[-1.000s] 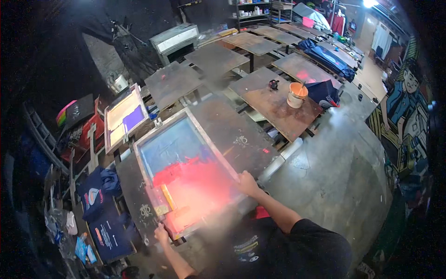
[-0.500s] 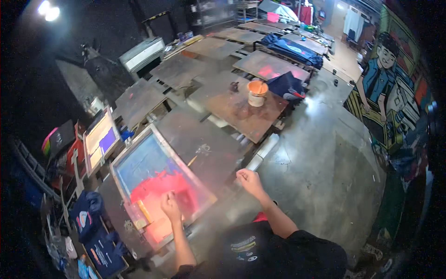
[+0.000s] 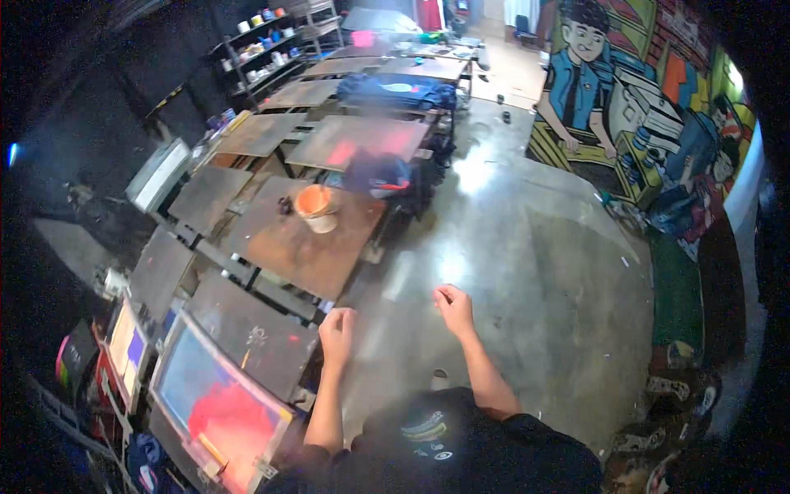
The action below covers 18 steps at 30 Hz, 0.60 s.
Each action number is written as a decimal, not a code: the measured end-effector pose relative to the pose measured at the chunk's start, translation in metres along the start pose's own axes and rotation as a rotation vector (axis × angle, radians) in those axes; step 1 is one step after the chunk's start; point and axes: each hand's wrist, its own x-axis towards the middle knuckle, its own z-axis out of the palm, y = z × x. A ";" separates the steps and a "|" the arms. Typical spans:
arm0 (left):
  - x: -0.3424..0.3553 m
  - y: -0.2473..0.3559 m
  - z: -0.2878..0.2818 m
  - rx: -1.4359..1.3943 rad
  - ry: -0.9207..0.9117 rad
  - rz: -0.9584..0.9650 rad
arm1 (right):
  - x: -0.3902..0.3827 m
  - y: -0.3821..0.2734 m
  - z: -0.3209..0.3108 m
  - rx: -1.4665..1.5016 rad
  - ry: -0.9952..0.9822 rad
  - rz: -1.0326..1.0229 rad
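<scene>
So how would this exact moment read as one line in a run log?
left hand: loosely curled, empty, by platen corner | right hand: loosely curled, empty, over floor | printing screen: red ink, untouched
</scene>
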 end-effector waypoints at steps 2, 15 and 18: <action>0.015 -0.004 0.037 -0.022 -0.046 0.033 | 0.020 0.009 -0.028 0.017 0.046 0.023; 0.156 0.030 0.115 -0.027 0.037 0.059 | 0.147 0.042 -0.053 0.091 -0.020 0.114; 0.214 0.008 0.124 0.005 0.123 0.084 | 0.202 0.037 -0.039 0.123 -0.082 0.044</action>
